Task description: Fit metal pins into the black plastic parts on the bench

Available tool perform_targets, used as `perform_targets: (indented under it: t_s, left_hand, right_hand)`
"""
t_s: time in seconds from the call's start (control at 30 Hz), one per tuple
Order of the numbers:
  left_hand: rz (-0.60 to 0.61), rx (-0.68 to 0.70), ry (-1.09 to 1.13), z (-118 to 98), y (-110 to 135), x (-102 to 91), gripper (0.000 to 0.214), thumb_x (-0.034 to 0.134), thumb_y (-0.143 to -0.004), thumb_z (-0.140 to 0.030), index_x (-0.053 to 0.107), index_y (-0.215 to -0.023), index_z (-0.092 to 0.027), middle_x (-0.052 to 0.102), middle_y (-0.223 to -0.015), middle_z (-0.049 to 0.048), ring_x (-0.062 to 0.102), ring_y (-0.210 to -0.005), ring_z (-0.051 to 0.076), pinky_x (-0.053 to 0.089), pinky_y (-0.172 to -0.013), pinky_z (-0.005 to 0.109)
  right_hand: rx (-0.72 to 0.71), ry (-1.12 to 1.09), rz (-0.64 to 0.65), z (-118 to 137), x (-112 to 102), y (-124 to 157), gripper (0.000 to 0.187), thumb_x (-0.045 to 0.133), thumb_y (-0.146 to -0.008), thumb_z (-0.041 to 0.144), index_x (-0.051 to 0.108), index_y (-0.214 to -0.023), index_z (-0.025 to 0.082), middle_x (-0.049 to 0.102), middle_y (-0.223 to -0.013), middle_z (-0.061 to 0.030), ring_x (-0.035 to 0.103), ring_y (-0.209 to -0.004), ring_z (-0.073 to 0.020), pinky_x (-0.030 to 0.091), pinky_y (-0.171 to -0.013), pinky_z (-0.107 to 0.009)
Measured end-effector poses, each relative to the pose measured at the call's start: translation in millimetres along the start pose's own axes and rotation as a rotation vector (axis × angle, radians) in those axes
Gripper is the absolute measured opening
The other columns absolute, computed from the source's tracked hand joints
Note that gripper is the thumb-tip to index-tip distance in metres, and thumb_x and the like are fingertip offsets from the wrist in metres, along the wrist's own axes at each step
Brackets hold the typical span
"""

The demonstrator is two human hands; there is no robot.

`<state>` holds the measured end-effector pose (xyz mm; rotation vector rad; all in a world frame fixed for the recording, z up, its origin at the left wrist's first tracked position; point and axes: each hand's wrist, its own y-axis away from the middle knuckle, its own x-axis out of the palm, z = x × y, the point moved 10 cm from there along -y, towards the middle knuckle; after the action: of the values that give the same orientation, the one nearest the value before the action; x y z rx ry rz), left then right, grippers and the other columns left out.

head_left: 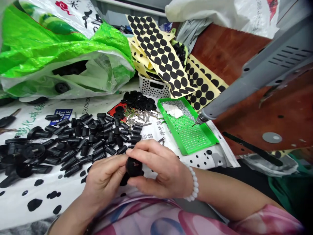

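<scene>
- At the far left we see a crumpled green and clear plastic bag (pixel 61 55) lying on the printed white sheet (pixel 29 202) that covers the work surface.
- Below the bag, a wide scatter of short black plastic cylinders (pixel 80 143) covers the sheet, with a few round black wheels (pixel 31 151) among them.
- Our left hand (pixel 105 181) comes in from the lower left, fingers curled and thumb pressed against the left side of a small round black plastic part (pixel 134 166).
- That part sits in the middle of the view, just above our lap, pinched between both hands; its round face is turned up towards us and its lower end is hidden behind the fingers.
- Our right hand (pixel 162 173), with a white bead bracelet (pixel 194 184) at the wrist, arches over the part, fingertips closed on its top and right edge.
- Behind the hands, a small heap of silvery metal pins (pixel 140 116) lies beside a pile of black discs (pixel 139 99).
- Further right, a green plastic tray (pixel 207 135) holds a perforated grid.
- Yellow sheets of round black stickers (pixel 161 55) drape over a white basket (pixel 153 86).
- At the right, the tip of a grey powered screwdriver (pixel 244 85) hangs over the tray, above a brown table (pixel 244 130).
</scene>
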<state>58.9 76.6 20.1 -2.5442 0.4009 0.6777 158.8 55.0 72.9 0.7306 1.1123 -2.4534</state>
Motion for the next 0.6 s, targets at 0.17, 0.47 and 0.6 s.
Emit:
perform_targets:
  t_s: [0.17, 0.47, 0.6]
  left_hand:
    - [-0.103, -0.003, -0.039, -4.7, 1.3, -9.0, 0.021, 0.053, -0.080, -0.017, 0.071, -0.083, -0.027, 0.074, -0.076, -0.0007, 0.067, -0.062, 0.015, 0.051, -0.059, 0.022]
    - [0.034, 0.022, -0.015, -8.7, -5.7, 0.9, 0.024, 0.047, -0.084, -0.018, 0.070, -0.089, -0.025, 0.071, -0.069, 0.0007, 0.064, -0.057, 0.013, 0.049, -0.054, 0.020]
    - [0.112, 0.068, -0.020, -9.3, -2.6, 13.9, 0.027, 0.044, -0.087, -0.014, 0.068, -0.095, -0.023, 0.069, -0.071, 0.0008, 0.063, -0.061, 0.012, 0.048, -0.057, 0.019]
  right_hand:
    - [0.023, 0.085, -0.033, 1.6, 3.9, 0.8, 0.042, 0.052, -0.089, 0.040, 0.051, -0.119, 0.010, 0.061, -0.101, -0.0144, 0.059, -0.093, -0.0182, 0.053, -0.079, -0.029]
    - [0.028, 0.013, -0.059, -2.4, -2.9, 4.9, 0.041, 0.058, -0.086, 0.039, 0.051, -0.117, 0.013, 0.063, -0.105, -0.0138, 0.061, -0.098, -0.0201, 0.051, -0.085, -0.032]
    - [0.116, -0.003, -0.028, -8.4, -5.4, 9.5, 0.013, 0.052, -0.088, 0.019, 0.059, -0.099, 0.017, 0.064, -0.099, -0.0100, 0.062, -0.090, -0.0168, 0.053, -0.079, -0.031]
